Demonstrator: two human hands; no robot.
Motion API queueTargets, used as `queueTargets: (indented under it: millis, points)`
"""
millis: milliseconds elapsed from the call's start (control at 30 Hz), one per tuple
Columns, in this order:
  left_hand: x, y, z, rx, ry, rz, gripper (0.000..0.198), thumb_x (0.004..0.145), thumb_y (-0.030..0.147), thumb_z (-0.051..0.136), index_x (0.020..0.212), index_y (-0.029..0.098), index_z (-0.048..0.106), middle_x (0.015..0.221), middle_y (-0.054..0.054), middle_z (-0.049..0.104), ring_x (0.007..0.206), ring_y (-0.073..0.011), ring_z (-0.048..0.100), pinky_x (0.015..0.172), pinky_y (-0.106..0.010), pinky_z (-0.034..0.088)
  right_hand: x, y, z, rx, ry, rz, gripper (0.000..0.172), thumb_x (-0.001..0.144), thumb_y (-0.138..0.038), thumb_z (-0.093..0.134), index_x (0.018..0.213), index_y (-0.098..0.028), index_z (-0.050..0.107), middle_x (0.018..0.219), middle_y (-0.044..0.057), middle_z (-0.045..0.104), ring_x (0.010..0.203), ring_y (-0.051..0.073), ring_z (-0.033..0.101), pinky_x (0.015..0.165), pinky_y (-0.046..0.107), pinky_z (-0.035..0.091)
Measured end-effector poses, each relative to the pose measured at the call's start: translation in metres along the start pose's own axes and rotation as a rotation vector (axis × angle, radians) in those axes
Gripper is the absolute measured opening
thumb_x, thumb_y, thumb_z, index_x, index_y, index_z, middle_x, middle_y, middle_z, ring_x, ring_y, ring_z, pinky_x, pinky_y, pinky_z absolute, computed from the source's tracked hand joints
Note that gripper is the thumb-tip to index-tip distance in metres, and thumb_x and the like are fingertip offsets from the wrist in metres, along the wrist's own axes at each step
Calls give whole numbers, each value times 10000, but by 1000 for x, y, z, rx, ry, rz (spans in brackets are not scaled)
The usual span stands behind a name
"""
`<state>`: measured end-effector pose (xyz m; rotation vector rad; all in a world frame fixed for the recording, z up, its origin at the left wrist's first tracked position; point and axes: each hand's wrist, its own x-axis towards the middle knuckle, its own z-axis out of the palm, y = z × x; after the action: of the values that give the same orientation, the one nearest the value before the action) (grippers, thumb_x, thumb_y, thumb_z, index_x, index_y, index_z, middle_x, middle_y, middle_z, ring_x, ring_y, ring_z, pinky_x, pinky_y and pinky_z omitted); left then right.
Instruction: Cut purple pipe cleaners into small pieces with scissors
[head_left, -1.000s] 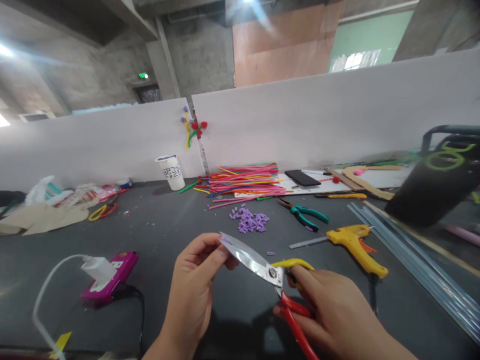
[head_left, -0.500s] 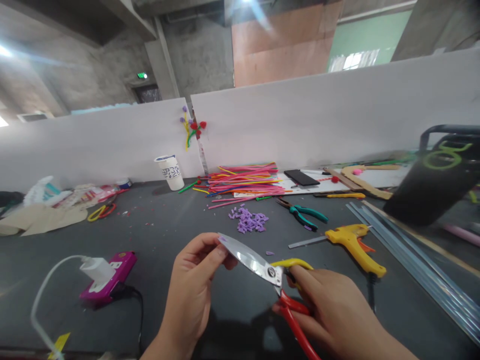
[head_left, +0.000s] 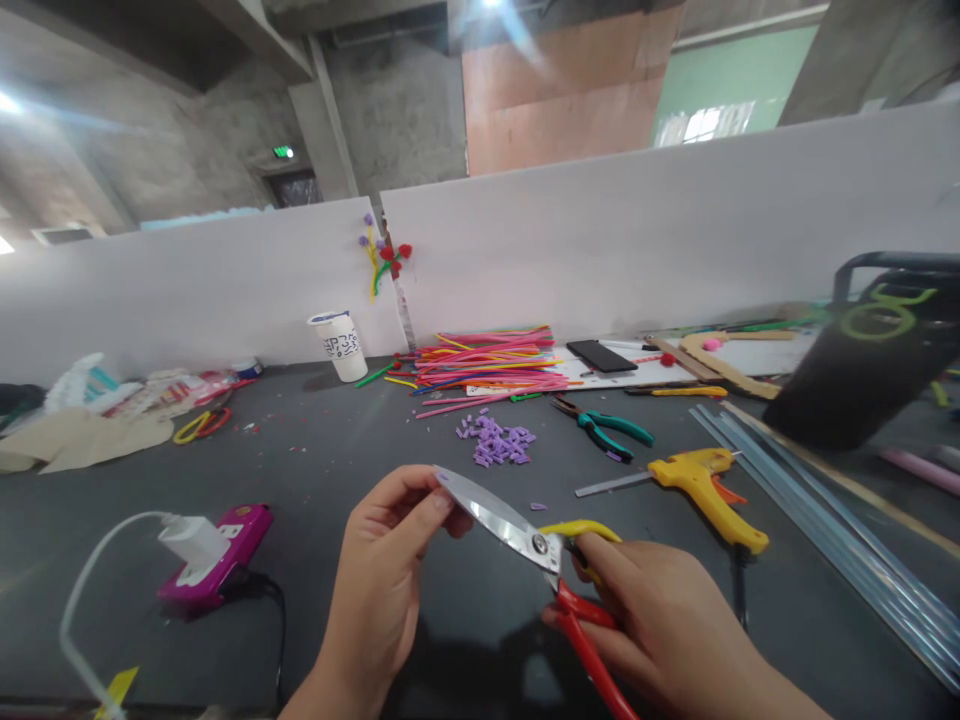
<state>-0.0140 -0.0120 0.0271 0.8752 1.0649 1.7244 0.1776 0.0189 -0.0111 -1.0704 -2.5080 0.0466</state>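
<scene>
My right hand [head_left: 649,605] grips scissors [head_left: 517,530] with one red and one yellow handle. Their silver blades point up and left, and the tip meets the fingers of my left hand [head_left: 397,550]. Thumb and forefinger of that hand are pinched together on a small purple pipe cleaner piece [head_left: 442,477], mostly hidden by the fingers and blade. Beyond the blades lies a heap of short purple pipe cleaner pieces [head_left: 495,440]. One loose purple piece [head_left: 538,507] rests nearer to the scissors.
Behind the heap are long coloured pipe cleaners [head_left: 487,360]. Teal pliers [head_left: 611,430], a yellow glue gun [head_left: 697,480] and clear glue sticks [head_left: 840,540] lie to the right. At left sit a magenta power strip [head_left: 217,560] and a second pair of scissors [head_left: 201,426]. A white cup [head_left: 337,345] stands at the back.
The view has shifted very slightly. Both hands and the scissors hold nearly the same pose, with the blade tip still at my left fingers.
</scene>
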Motion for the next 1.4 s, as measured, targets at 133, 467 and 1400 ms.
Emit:
queueTargets:
  millis: [133,467,1400]
  points:
    - [0,1,0,8,6,-4,37,672,156,638,705,167,649,613,21,624,552,-84,559,559,-183,438,0,-1,0,-33,11,-6,331,772,-512,457,646,-206,455,507,-15,531,450,144,495,445,237,234]
    - [1,-2,-2,47,22,14,56,661,169,647,716,164,647,626,11,626,563,-102,562,572,-210,443,0,2,-3,-64,40,5,343,751,-515,486,606,-206,455,474,-23,523,418,133,490,432,236,212]
    - [-4,-38,25,245,-559,-484,112,682,243,606,672,140,565,598,0,587,480,-104,541,512,-225,414,18,-1,-11,1237,-159,548,99,671,-242,498,619,-174,448,437,-87,425,291,24,319,281,124,216]
